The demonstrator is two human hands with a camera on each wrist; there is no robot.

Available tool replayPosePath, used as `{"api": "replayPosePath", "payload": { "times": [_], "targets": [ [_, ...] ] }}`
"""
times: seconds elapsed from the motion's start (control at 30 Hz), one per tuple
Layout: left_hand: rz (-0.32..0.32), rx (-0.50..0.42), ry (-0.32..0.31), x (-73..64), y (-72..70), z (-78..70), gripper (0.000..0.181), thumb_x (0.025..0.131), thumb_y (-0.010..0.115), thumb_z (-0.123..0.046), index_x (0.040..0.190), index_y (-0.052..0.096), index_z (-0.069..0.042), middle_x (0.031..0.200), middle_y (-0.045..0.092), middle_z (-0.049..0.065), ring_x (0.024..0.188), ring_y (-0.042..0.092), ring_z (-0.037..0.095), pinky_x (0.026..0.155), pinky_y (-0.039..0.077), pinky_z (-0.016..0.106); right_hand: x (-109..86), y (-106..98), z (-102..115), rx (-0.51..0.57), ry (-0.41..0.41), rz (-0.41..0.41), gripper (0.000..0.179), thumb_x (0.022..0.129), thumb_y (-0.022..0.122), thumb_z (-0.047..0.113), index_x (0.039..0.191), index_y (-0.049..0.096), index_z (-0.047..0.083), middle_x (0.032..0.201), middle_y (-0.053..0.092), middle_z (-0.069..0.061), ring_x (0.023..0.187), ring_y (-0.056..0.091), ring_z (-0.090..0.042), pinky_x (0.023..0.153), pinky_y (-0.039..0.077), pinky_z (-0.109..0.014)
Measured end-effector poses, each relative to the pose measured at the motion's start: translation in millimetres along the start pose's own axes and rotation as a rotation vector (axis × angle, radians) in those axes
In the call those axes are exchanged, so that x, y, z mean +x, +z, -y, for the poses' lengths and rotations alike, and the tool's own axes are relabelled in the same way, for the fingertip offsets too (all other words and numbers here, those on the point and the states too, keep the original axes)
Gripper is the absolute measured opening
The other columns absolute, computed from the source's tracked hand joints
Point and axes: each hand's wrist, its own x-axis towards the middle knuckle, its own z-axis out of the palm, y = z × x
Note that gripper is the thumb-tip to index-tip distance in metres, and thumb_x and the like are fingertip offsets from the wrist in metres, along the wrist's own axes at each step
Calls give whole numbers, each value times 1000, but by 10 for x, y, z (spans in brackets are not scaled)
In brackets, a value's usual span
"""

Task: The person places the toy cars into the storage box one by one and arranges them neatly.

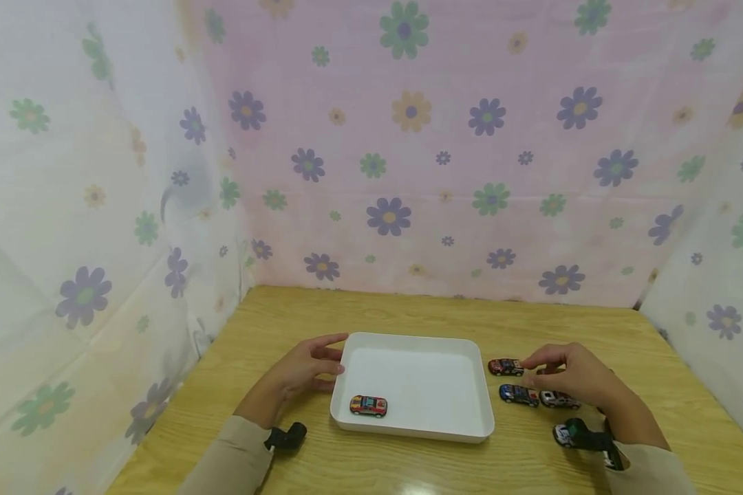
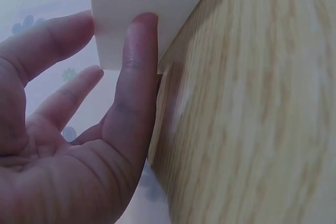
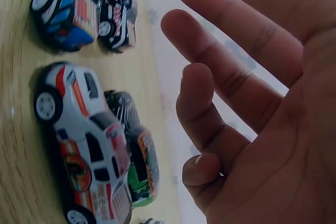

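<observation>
My left hand (image 1: 303, 368) touches the left side of a white tray (image 1: 421, 385); in the left wrist view, its extended thumb and index fingertip press on the outer wall. A red and yellow toy car (image 1: 368, 406) lies in the tray's front left corner. My right hand (image 1: 572, 375) hovers over a group of toy cars right of the tray, holding nothing. Closest to its fingertips is a red and black toy car (image 1: 505, 367). A blue toy car (image 1: 519, 395) and a white toy car (image 3: 86, 140) sit below it, with a green toy car (image 3: 142, 166) behind the white one.
A black and white toy car (image 1: 562, 434) stands nearer the front, partly covered by the black wrist camera (image 1: 585, 437). The wooden table (image 1: 433, 320) meets flowered curtains (image 1: 446, 179) at the back and sides.
</observation>
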Motion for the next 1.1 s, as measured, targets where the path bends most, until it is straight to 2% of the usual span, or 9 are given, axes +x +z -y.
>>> {"api": "replayPosePath", "payload": {
  "times": [0.17,0.57,0.83,1.1],
  "targets": [
    [0,-9,7,-6,-6,-1,73,93,76,-7,157,46,-21,146,56,21,113,68,28,87,64,48,15,-2,-59,-57,13,7,33,89,82,32,117,79,14,117,74,-8,94,67,-7,72,59,-26],
    [5,-11,7,-22,-4,-8,73,92,77,-8,157,46,-21,145,56,21,112,68,28,88,63,47,29,53,-27,-87,73,87,34,85,86,33,112,80,13,112,76,-6,90,68,-3,71,59,-25],
    [-2,-26,-9,-18,-10,3,71,91,77,-7,155,49,-22,143,56,20,112,67,28,87,64,47,29,85,-2,-160,90,105,33,83,88,35,110,80,17,111,77,0,94,70,-13,73,57,-24],
    [-3,-24,-8,-9,-10,8,72,91,78,-7,155,48,-21,142,56,20,111,67,28,87,64,47,29,88,6,-183,82,125,33,81,88,36,109,80,20,111,76,1,96,70,-13,76,57,-24]
  ]
}}
